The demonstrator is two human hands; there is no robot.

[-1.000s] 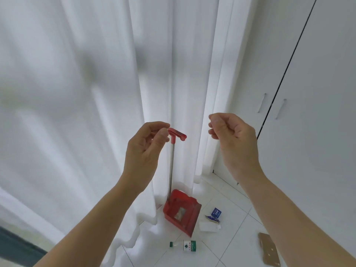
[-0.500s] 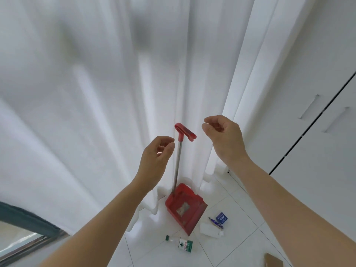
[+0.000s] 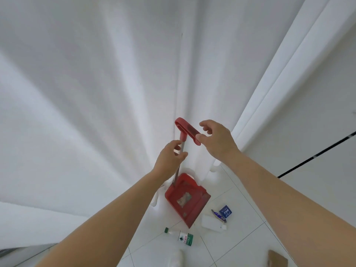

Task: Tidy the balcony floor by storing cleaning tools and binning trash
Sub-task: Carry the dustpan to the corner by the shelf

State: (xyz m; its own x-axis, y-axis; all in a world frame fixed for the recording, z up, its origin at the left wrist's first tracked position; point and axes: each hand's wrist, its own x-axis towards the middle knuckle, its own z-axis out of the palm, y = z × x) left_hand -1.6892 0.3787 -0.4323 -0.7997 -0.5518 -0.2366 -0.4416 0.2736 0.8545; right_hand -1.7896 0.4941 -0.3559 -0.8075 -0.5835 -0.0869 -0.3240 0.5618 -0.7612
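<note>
A red long-handled dustpan stands on the white tiled floor against the curtain, its metal shaft rising to a red T-shaped handle. My left hand curls its fingers and thumb round the shaft just below the handle. At the handle's right end my right hand has spread fingers, the thumb touching the tip. On the tiles lie a plastic bottle with a green label, a blue packet, a white crumpled piece and a brown cardboard scrap.
A white curtain fills the left and the middle. White cabinet doors with a dark gap stand at the right. A white blurred shape lies at the bottom edge.
The view tilted down and closer to the dustpan. My left hand moved from beside the shaft to round it. My right hand came down to the handle's right end.
</note>
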